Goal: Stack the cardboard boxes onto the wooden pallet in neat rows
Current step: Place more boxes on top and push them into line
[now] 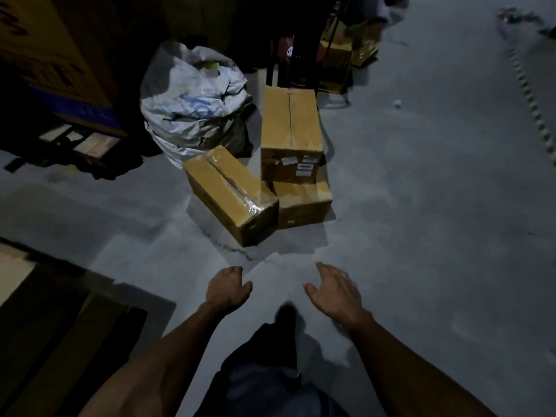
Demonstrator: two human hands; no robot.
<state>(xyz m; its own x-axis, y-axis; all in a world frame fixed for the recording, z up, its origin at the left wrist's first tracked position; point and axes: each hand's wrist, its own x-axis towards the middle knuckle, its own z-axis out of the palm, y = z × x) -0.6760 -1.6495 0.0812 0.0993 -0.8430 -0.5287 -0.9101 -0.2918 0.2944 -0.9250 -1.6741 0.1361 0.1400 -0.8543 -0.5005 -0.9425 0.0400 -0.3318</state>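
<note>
Left hand (pixel 227 288): empty, fingers loosely curled and apart, held out low over the floor (pixel 421 206), short of the boxes.
Right hand (pixel 332 288): empty too, fingers spread wide open, palm turned in toward the left hand.
Where the boxes are: three cardboard boxes sit together on the floor just ahead of both hands, beside a big white sack (pixel 192 100).
Near box (pixel 230 194): lies flat, closest to the hands; its long side runs from the sack down toward the person, slanted to the right. A strip of clear tape runs along its top the same way.
Top box (pixel 290 130): rests on the bottom box (pixel 302 203); its long side points straight away from the person, and small white labels are on the end that faces us.
Bottom box: mostly hidden, touching the near box at its side.
Pallet (pixel 54 326): the dark wooden boards at the lower left may be it; it is too dark to be sure.
What could go wrong: the top box could slide off if the bottom one is pulled first.
Another risk: the near box is slanted, so hands that grab it crooked could let one corner drop.
Also: the room is dim, so a foot could bump a box or the boards on the way.
</note>
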